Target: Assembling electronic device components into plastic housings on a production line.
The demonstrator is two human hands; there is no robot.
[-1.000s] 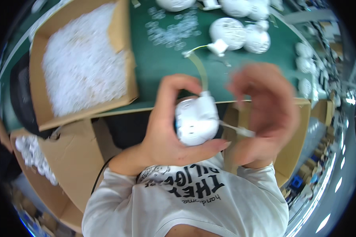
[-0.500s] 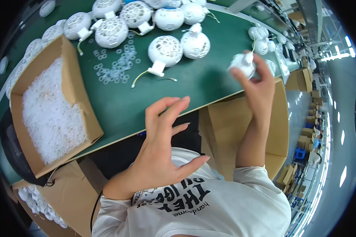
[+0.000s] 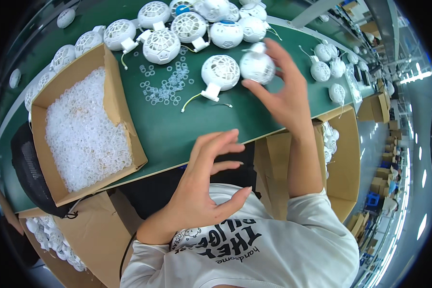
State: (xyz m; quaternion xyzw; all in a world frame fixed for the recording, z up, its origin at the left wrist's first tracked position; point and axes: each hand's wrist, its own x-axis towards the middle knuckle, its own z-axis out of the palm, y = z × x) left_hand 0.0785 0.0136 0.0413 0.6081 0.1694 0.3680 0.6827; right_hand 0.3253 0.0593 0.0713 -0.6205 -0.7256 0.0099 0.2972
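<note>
My right hand (image 3: 285,91) is curled round a white ball-shaped plastic housing (image 3: 257,68), thumb low on its near side and fingers at its top. A small white block sits on top of that housing. Beside it, on the left, a similar housing (image 3: 220,72) with a lattice face rests on the green table, a thin cable trailing from its block. My left hand (image 3: 204,182) hovers by the table's near edge, empty, with fingers bent and spread apart. Loose clear plastic rings (image 3: 167,86) are scattered on the table beyond it.
A cardboard box (image 3: 125,115) full of clear rings stands at left. More lattice housings (image 3: 162,46) line the far side, and several (image 3: 320,72) sit at right. Open cartons with white parts stand below the table at lower left (image 3: 89,225) and right (image 3: 345,163).
My right hand has moved left from the right side of the table, where it held another housing, to the one beside the lattice housing. My left hand stays spread. The view has shifted slightly.
</note>
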